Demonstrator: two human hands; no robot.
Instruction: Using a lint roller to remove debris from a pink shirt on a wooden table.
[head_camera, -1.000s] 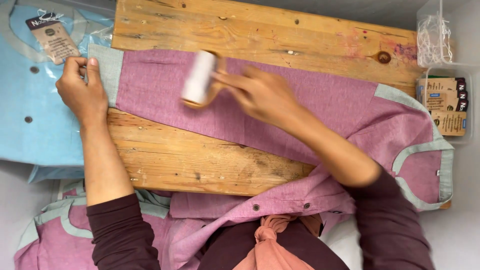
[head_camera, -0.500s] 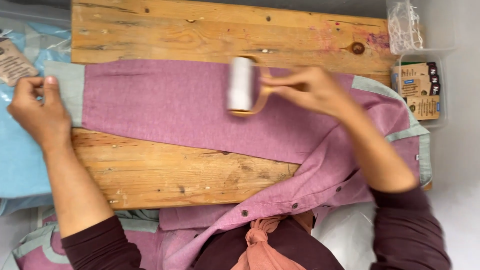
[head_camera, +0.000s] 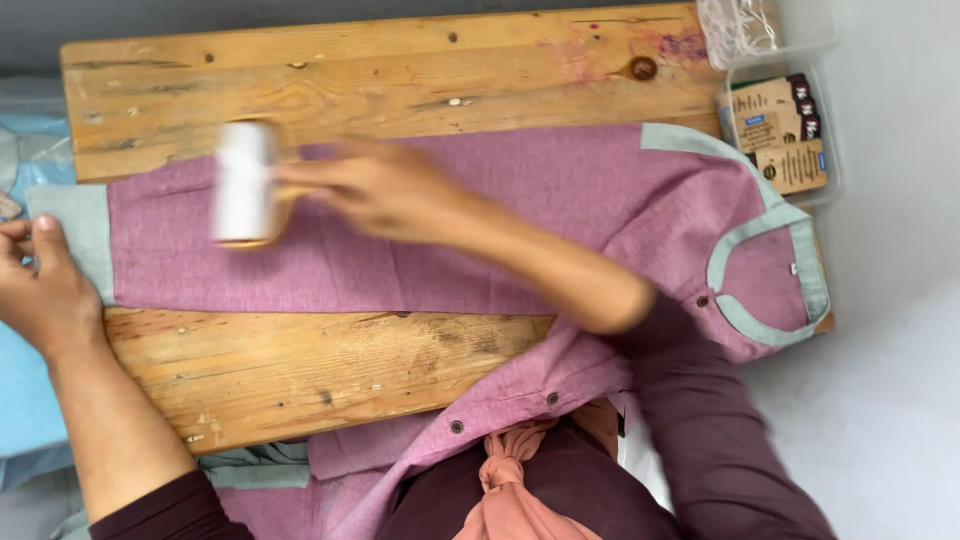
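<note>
A pink-purple shirt (head_camera: 480, 215) with pale green cuff and collar lies spread along a wooden board (head_camera: 330, 90). My right hand (head_camera: 385, 190) grips the handle of a white lint roller (head_camera: 243, 182), whose roll rests on the sleeve near the cuff; both are motion-blurred. My left hand (head_camera: 40, 290) pinches the pale green cuff (head_camera: 80, 235) at the board's left end and holds the sleeve taut. The shirt's collar (head_camera: 770, 270) lies at the board's right end.
A clear plastic box (head_camera: 785, 130) with brown card tags stands at the upper right, a second clear container (head_camera: 750, 30) behind it. A light blue garment in plastic wrap (head_camera: 25, 170) lies to the left. More pink fabric (head_camera: 500, 420) hangs off the board's near edge.
My right hand has swept the lint roller left along the sleeve, from its middle to near the cuff. My left hand still holds the cuff. The view has shifted.
</note>
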